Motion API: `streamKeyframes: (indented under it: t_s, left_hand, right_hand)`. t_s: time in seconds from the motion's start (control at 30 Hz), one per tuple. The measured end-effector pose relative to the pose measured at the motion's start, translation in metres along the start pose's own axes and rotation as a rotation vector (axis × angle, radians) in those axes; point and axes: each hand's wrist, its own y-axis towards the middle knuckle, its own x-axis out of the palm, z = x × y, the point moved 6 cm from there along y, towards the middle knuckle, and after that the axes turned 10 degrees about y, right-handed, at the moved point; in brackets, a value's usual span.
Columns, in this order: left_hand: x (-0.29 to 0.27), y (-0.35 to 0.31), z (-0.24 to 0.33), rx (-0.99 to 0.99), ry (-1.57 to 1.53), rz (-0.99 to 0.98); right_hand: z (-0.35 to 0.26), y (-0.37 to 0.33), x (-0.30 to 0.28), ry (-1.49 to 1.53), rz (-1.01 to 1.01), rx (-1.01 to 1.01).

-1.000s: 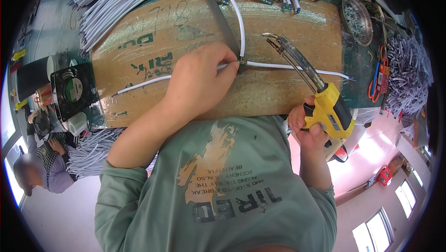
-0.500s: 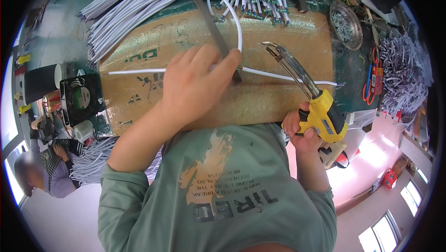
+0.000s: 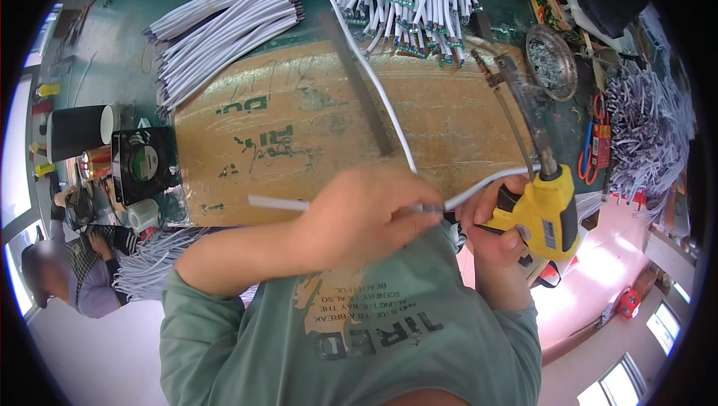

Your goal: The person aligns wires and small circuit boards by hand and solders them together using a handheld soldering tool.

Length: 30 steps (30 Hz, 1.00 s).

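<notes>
My left hand [image 3: 355,215] is closed on a white cable [image 3: 278,203] over the near edge of the cardboard; the cable sticks out to its left. Another white cable [image 3: 380,96] runs down from the far side to my left fingertips. Where they meet is blurred and partly hidden. My right hand [image 3: 490,215] grips a yellow soldering gun [image 3: 546,215], its metal tip and feed tube pointing away from me. A stretch of white cable [image 3: 485,182] curves from my left fingertips to the right fingers; whether those pinch it too, I cannot tell.
A flat metal bar [image 3: 359,88] lies on the cardboard sheet [image 3: 262,99]. Bundled white cables [image 3: 232,28] and cables with green boards [image 3: 415,2] lie beyond. At right are a metal dish [image 3: 552,62] and scissors [image 3: 591,152]; at left a fan [image 3: 140,165] and a seated person.
My left hand has come off the metal bar and moved toward me and rightward with the cables. The soldering gun has shifted right and slightly nearer, its tip turned further right.
</notes>
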Motion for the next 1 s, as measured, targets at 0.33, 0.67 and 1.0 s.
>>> streamKeyframes:
  t_s: [0.33,0.67,1.0]
  left_hand:
    - [-0.001,0.007,-0.102,-0.724,-0.187,0.017]
    - [-0.004,0.004,-0.104,-0.599,0.031,0.041]
    - [-0.007,-0.011,-0.110,-0.564,-0.031,0.062]
  right_hand:
    - [0.046,0.051,0.007,-0.003,-0.051,0.158]
    - [0.064,0.050,0.012,-0.062,0.044,0.226]
    - [0.068,0.051,0.011,-0.049,0.058,0.243]
